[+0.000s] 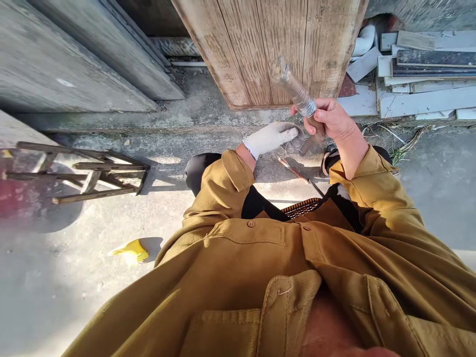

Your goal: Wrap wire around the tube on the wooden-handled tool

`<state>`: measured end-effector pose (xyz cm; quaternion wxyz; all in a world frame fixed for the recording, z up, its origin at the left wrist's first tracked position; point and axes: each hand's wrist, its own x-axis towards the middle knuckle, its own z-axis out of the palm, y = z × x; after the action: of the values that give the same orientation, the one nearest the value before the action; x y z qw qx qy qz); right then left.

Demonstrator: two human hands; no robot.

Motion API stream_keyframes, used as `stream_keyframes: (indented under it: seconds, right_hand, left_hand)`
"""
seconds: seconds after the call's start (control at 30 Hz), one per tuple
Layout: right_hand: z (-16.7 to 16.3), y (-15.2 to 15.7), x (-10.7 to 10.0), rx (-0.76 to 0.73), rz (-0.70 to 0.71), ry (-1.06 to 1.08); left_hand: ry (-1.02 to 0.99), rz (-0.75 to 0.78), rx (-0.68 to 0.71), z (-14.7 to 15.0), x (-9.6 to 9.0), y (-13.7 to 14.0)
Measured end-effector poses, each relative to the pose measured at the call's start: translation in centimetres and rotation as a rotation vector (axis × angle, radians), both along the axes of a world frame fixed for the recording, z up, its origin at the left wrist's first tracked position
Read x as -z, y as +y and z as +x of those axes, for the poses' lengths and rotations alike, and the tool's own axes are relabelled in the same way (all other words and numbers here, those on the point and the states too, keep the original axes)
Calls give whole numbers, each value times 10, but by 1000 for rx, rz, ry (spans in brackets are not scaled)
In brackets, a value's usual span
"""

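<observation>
My right hand, bare, is closed around a brown wooden stick that looks like a tool handle. Silvery wire is wound round the stick just above my fingers. The stick tilts up to the left, and its far end is blurred. Beside it on the left, my left hand wears a white glove, its fingers curled together. Thin wire-like strands show near the gloved fingertips, but what they grip cannot be made out. On the ground below lies a slender tool with a worn red handle.
A grooved wooden panel leans ahead of me. Grey boards stand at the left, above a wooden ladder-like frame. Stacked plank offcuts lie at the right. A yellow object rests on the concrete.
</observation>
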<state>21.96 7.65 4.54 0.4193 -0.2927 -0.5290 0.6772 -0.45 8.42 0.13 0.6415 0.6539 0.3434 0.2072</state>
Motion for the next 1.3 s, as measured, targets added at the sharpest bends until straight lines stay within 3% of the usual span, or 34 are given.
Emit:
stream_keyframes:
  seconds: [0.2, 0.3, 0.47, 0.7, 0.83, 0.93, 1.07, 1.13, 1.23, 1.3]
  right_hand:
    - [23, 17, 0, 376, 55, 194]
    - [38, 19, 1, 463, 20, 130]
    - [39, 15, 11, 444, -40, -4]
    - [27, 13, 13, 371, -94, -49]
    - [18, 9, 9, 310, -140, -28]
    - [8, 8, 8, 329, -174, -115]
    - [6, 11, 4, 452, -154, -143]
    - [9, 12, 2, 493, -156, -155]
    - [12, 13, 1, 489, -186, -149]
    - [12, 13, 2, 472, -194, -66]
  left_hand:
    - [-161, -283, -179, 2, 4, -1]
    - [-151, -262, -178, 1, 4, 0]
    - [-199, -195, -111, 4, -3, -2]
    - [-279, -166, -296, 7, 3, -3]
    - [-327, -233, -254, 6, 11, -2]
    - [-305, -117, -238, 7, 13, -1]
    - [-275, 212, -508, 7, 11, 5]
    - [-301, 209, -607, 6, 11, 9]
    - [-317, 155, -650, 2, 12, 13]
    - [-276, 236, -651, -2, 12, 13]
